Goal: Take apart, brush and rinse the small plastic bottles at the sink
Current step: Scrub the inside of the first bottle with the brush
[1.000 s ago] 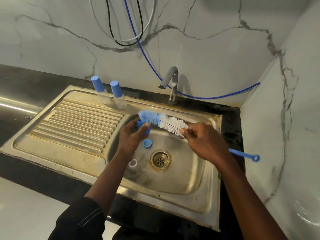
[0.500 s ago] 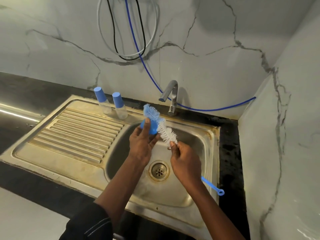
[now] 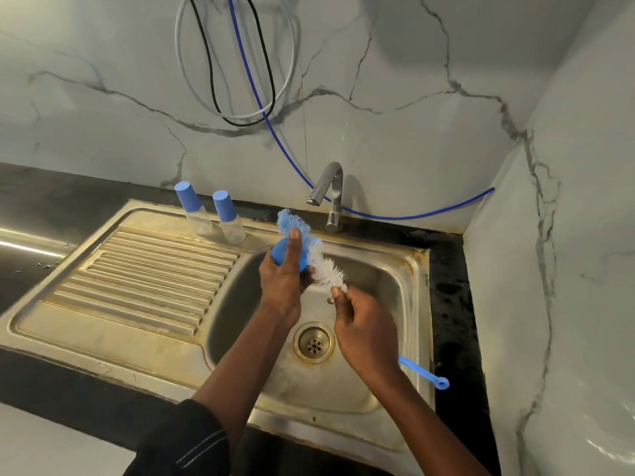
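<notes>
Bottle cap point(image 3: 280, 250), blue and rounded, sits pinched in the left hand point(image 3: 281, 286) at the centre of the frame, over the upper left of the basin; the thumb lies straight up across its front and the other fingers wrap behind, so only its left edge and a sliver on the right show. Against the cap's right side presses the bottle brush point(image 3: 318, 261), whose bristles run blue at the upper tip and white lower down, slanting from upper left to lower right. The right hand point(image 3: 366, 334) grips the brush just below the bristles, fingers curled closed round the stem, and the blue handle comes out behind the wrist toward the lower right, ending in a small ring over the sink point(image 3: 417, 269) rim. Below and between the 2 hands lies the drain point(image 3: 314, 342) in the steel basin. Left of the basin spreads the ribbed draining board point(image 3: 151, 280), and at its upper edge stand 2 small clear bottles point(image 3: 220, 219) with blue caps on, side by side and upright. A curved metal tap point(image 3: 330, 194) rises behind the basin, upper centre. Looped white, black and blue cables point(image 3: 240, 73) hang on the marbled wall point(image 3: 395, 97) above. A dark sleeve point(image 3: 185, 441) covers the left forearm at the bottom edge.
</notes>
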